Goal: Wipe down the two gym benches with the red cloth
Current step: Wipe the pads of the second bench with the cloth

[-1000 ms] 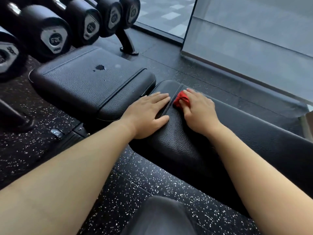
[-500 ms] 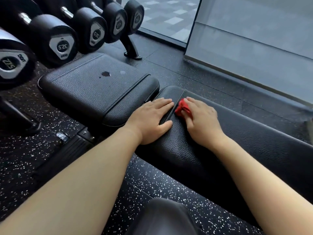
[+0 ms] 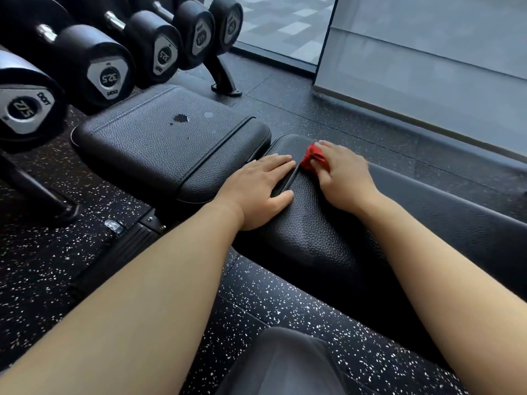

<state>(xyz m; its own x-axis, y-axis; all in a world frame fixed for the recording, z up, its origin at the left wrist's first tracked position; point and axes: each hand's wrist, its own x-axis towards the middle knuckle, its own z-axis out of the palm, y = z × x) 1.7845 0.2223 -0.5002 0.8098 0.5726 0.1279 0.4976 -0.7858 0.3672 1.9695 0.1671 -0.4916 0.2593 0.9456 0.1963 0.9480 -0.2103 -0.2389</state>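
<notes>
Pressing the red cloth (image 3: 311, 158) down on the right bench (image 3: 313, 240) with the right hand (image 3: 346, 181) — with fingers curled round the scrunched-up cloth, gripping it against the black bumpy top, close to the rounded end of the bench. Resting the left hand (image 3: 258, 192) flat on the same bench, just beside the right hand, with fingers straight and close together, thumb out to the side, holding nothing. Lying across a thin groove in the padding, with fingertips very near the cloth.

Just beside the end of the right bench, the left bench (image 3: 159, 146) — only a thin gap between the two. On top of the left bench, a dark spot (image 3: 180, 118) with tiny dots near it, well apart from the cloth and both hands.

Behind the left bench, a row of black dumbbells (image 3: 105, 72) on a rack, with numbers on the ends. Under it all, a black floor (image 3: 42, 266) with white speckles. Past the right bench, a big glass wall (image 3: 427, 67). At the bottom, a grey knee (image 3: 285, 363) between two bare arms.
</notes>
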